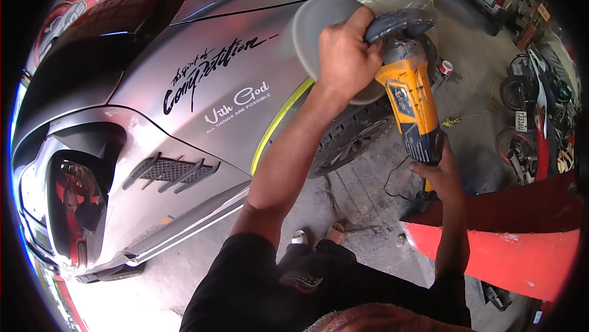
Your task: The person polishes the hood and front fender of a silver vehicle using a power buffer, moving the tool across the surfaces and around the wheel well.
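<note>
Right hand (440, 169) is nearest the camera, fingers wrapped shut round the dark rear grip of the yellow-and-grey handheld electric polisher (410, 93), thin black cord (392, 175) trailing off the tail toward the concrete floor (362, 197). Left hand (345, 56) sits further out, fingers curled tight over the grey front handle at the polisher head. Polisher is held above the car's tyre, its round grey foam pad (319, 22) lying flat against the silver car body panel (202, 80) at the wheel arch, just above the strip of yellow-green masking tape (279, 120). Judgement: tool looks fairly heavy and rigid, nose-heavy at the head, so a two-point hold like this one suits it — rear grip for steering, front handle for downward load. Pad is soft and will give; plastic casing looks smooth, rubbery grips less so. Paint is the fragile part; tilting the pad onto an edge could mark it. Beyond: black front tyre (353, 136), parked motorcycle (534, 117) far right.
</note>
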Demonstrator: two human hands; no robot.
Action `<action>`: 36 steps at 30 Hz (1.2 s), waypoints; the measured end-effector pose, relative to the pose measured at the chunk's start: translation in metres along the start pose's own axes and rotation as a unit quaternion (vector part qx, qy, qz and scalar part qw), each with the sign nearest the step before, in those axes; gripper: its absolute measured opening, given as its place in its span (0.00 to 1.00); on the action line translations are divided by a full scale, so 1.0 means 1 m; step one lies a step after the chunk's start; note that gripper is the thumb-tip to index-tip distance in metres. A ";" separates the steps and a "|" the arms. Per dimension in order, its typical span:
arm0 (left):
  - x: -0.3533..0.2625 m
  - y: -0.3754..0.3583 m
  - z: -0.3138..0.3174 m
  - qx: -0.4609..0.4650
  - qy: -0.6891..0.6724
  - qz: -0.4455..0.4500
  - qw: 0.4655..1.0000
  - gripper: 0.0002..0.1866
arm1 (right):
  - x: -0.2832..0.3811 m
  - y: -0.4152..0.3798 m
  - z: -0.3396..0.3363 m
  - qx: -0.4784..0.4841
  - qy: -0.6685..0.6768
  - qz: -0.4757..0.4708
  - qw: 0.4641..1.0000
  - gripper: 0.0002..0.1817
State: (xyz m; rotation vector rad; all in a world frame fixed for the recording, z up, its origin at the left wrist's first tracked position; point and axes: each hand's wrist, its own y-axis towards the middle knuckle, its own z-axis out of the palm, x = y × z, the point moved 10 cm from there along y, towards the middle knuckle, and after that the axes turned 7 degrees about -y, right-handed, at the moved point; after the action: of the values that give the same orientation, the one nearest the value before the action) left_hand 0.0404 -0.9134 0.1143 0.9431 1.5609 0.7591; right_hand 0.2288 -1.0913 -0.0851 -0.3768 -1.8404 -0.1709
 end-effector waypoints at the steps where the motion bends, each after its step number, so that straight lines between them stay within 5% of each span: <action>1: -0.005 -0.009 -0.010 0.000 -0.004 -0.006 1.000 0.08 | 0.002 -0.004 0.002 0.009 -0.001 -0.013 1.000 0.50; 4: -0.021 -0.038 -0.063 -0.019 0.010 -0.047 0.999 0.08 | 0.015 -0.016 0.026 0.041 -0.050 -0.128 0.990 0.52; 10: -0.057 -0.100 -0.174 -0.071 0.132 -0.041 0.988 0.10 | 0.026 -0.043 0.093 0.119 -0.104 -0.102 0.982 0.58; 15: -0.069 -0.112 -0.197 -0.084 0.139 -0.041 0.986 0.15 | 0.024 -0.052 0.107 0.165 -0.142 -0.063 0.974 0.59; 24: -0.052 -0.061 -0.092 -0.022 0.095 0.007 0.995 0.10 | 0.026 -0.013 0.031 0.114 -0.124 -0.080 0.982 0.58; 32: -0.013 -0.015 0.060 -0.065 0.045 -0.049 0.996 0.06 | -0.015 0.068 -0.088 0.110 -0.026 -0.006 0.994 0.55; 36: 0.017 0.009 0.134 -0.068 0.040 -0.102 0.992 0.06 | -0.043 0.119 -0.152 0.078 -0.051 -0.080 0.992 0.55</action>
State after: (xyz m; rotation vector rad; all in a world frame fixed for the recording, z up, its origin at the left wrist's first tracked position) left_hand 0.1723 -0.8965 0.0888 0.6495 1.6242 0.7552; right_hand 0.4173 -1.0338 -0.0895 -0.1300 -1.9707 -0.1175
